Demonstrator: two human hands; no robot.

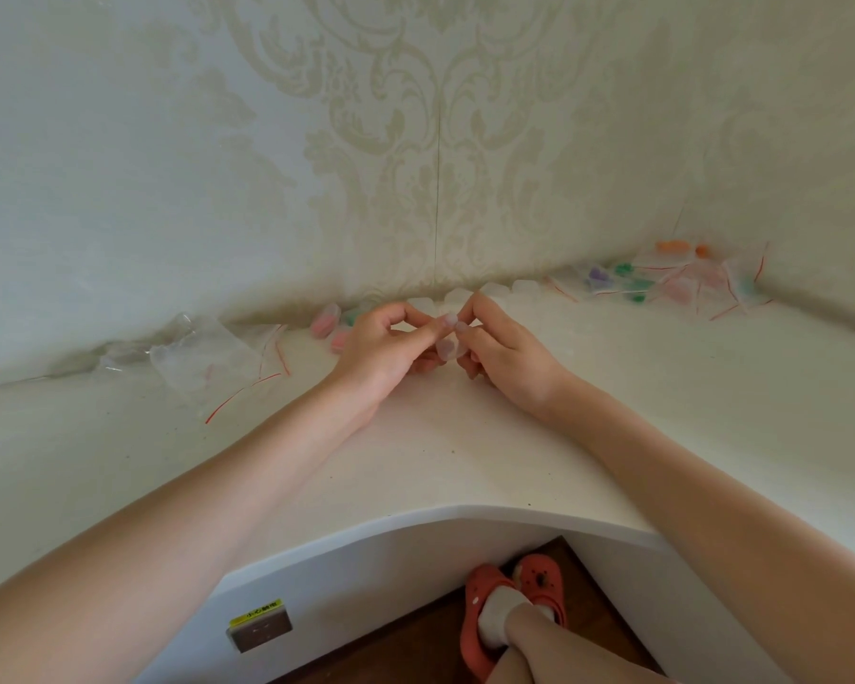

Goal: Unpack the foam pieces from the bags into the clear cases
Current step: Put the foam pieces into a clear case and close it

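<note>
My left hand (383, 350) and my right hand (502, 355) meet at the middle of the white counter, fingertips together. Between them is a small clear case (446, 347) with a pale purple foam piece inside; both hands pinch it. Behind the hands a row of empty clear cases (494, 288) lines the wall. Filled cases with pink and green foam (328, 322) lie just left of my left hand. A heap of small zip bags with coloured foam (677, 278) sits at the back right corner.
Empty clear zip bags with red strips (213, 360) lie at the left on the counter (440, 451). The wallpapered wall closes the back. The counter's curved front edge is near me; below it are my feet in orange slippers (509, 604).
</note>
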